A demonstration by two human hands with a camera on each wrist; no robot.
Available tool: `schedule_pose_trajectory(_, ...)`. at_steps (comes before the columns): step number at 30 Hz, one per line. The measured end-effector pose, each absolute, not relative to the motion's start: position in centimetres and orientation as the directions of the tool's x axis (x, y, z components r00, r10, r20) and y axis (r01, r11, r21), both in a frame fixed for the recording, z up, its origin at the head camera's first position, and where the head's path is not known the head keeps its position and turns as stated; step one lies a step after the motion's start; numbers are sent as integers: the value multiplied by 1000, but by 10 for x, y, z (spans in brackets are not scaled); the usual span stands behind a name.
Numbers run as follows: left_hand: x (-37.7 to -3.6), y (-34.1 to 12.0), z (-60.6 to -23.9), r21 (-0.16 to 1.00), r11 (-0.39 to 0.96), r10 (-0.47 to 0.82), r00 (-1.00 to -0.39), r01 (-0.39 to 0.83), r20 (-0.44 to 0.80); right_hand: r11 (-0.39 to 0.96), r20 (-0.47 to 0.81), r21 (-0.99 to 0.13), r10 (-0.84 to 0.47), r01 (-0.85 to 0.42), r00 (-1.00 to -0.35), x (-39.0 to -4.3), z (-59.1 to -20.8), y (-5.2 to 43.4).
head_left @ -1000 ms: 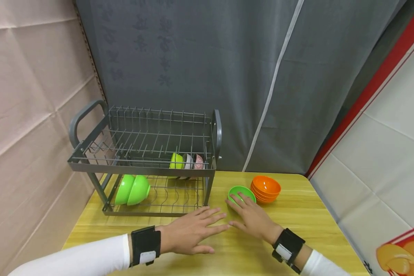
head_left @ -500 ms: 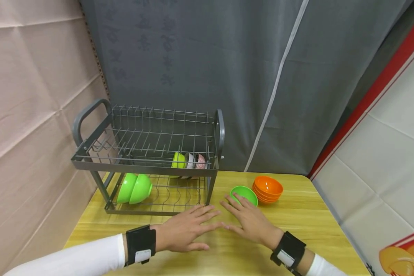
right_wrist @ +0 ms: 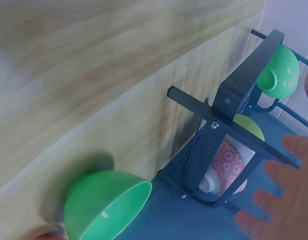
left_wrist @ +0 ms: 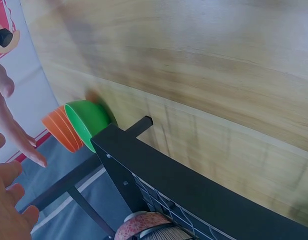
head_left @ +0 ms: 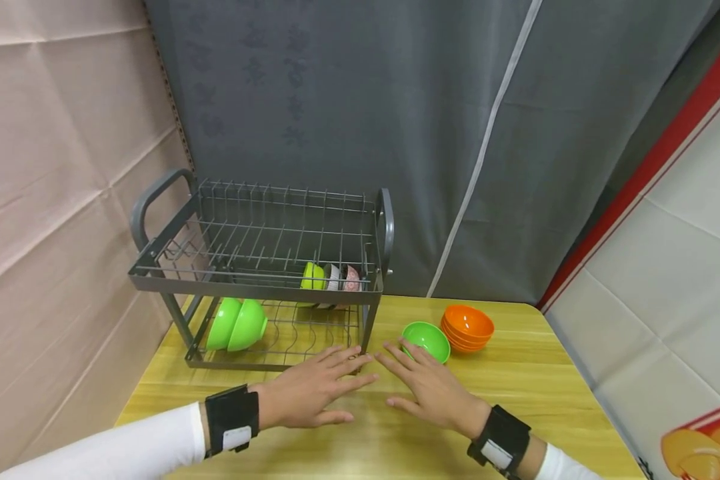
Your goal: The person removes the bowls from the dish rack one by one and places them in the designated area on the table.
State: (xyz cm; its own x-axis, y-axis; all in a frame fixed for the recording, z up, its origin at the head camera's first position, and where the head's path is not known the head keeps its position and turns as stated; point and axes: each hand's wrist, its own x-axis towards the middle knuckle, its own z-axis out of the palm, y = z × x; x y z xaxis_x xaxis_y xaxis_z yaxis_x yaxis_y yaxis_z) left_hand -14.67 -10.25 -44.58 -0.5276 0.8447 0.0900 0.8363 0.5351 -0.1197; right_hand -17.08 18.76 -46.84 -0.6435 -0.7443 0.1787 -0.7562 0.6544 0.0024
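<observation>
My left hand is held out with spread fingers and holds nothing, just in front of the dark grey two-tier dish rack. To its right, my right hand also has its fingers spread and holds nothing. In the head view its fingertips overlap the near left edge of a green bowl on the table; in the right wrist view that bowl stands apart from the fingers. A stack of orange bowls sits right behind the green one.
Two green bowls lean on their sides at the left of the rack's lower tier. Further right in the rack are a lime bowl, a whitish bowl and a pink patterned bowl. A grey curtain hangs behind.
My left hand has drawn back to the left, and a gap has widened between the two hands. The right hand's fingers have shifted off the green bowl's middle. The bowls stay put.
</observation>
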Motion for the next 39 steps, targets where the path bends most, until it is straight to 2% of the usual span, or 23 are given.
schedule_pose_trajectory(17, -146, -114, -446, -129, 566, 824, -559, 814, 90, 608, 151, -16, -783, -794, -603, -166, -467, 171)
schedule_pose_trajectory(25, -144, -116, -447, -91, 580, 814, -574, 810, 87, 601, 158, -33, -786, -799, -598, -168, -465, 166)
schedule_pose_trajectory(39, -141, -131, -446, -42, 654, 756, -651, 755, 74, 588, 142, -62, -794, -806, -590, -169, -464, 157)
